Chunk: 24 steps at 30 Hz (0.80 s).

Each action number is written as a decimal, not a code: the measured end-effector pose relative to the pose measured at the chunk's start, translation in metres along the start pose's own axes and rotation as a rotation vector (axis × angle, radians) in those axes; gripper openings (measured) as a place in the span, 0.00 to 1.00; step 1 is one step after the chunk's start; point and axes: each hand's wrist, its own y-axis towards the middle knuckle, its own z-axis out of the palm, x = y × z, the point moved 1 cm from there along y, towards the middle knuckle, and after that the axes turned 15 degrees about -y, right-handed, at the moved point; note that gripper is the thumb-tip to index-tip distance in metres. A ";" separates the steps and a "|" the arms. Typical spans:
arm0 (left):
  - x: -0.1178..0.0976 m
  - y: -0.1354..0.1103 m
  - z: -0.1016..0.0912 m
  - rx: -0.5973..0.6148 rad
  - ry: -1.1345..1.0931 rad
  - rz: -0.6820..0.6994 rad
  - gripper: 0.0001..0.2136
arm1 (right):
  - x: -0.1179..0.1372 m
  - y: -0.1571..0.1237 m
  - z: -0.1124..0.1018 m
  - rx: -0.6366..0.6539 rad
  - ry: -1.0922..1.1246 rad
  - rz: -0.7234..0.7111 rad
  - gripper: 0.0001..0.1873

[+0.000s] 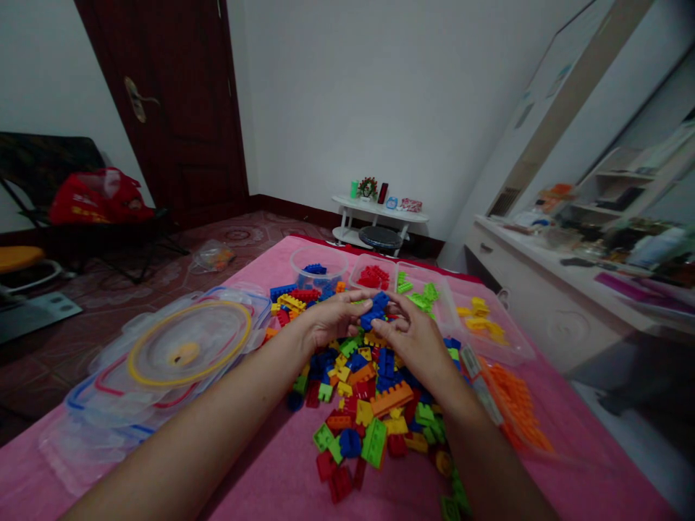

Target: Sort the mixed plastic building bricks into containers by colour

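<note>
Blue building bricks [374, 311] are held up between both hands, over a loose heap of mixed bricks. My left hand [337, 317] pinches them from the left with thumb and fingers. From the right, my right hand [410, 329] grips them, its thumb pressed on the near side. Whether the blue piece is one brick or several joined, I cannot tell. Below the hands spreads the pile of red, yellow, green, orange and blue bricks, including a long orange brick [392, 399] and a green brick [374, 443].
Beyond the hands stand a round clear tub [297, 262] with blue bricks and a clear box with red bricks [373, 277]. Green bricks [425, 298], yellow bricks [481, 318] and orange bricks [515, 401] sit in boxes rightward. Stacked lids [163, 362] lie left on the pink cloth [255, 463].
</note>
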 end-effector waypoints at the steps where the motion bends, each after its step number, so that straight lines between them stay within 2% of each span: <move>1: 0.000 0.000 0.000 0.002 -0.004 -0.004 0.21 | 0.000 0.000 0.000 0.006 0.030 0.016 0.30; 6: 0.001 -0.001 0.004 -0.014 -0.022 -0.004 0.20 | -0.001 0.000 0.000 0.000 0.130 0.065 0.32; 10: 0.000 -0.002 0.008 -0.012 -0.023 0.002 0.20 | -0.003 0.001 0.002 -0.013 0.150 0.062 0.31; 14: 0.001 -0.003 0.009 -0.018 -0.018 0.002 0.20 | -0.002 0.000 0.001 -0.020 0.140 0.066 0.35; 19: 0.002 -0.002 0.009 -0.062 -0.014 0.005 0.21 | 0.004 -0.002 -0.003 -0.036 0.104 0.038 0.28; 24: 0.004 -0.002 0.010 -0.084 -0.012 0.000 0.19 | 0.004 -0.002 -0.006 -0.085 0.182 0.052 0.22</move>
